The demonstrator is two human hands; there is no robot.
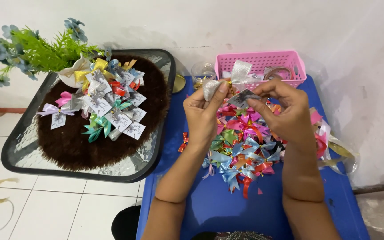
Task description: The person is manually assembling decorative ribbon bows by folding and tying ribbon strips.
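My left hand [203,113] pinches a white sheer ribbon bow [234,75] by its gold-tied centre, held up above the blue table [210,204]. My right hand [285,109] holds a small grey printed tag [244,98] against the bow's underside. Both hands hover over a loose pile of coloured ribbon bows [241,151] in blue, pink, red and green.
A pink slotted basket [263,64] stands at the back of the blue table, with a clear jar [202,71] beside it. To the left, a glass tray [23,146] carries a brown furry mat [67,142], finished tagged bows [112,106] and a pot of blue artificial flowers [32,51]. White tiled floor lies below.
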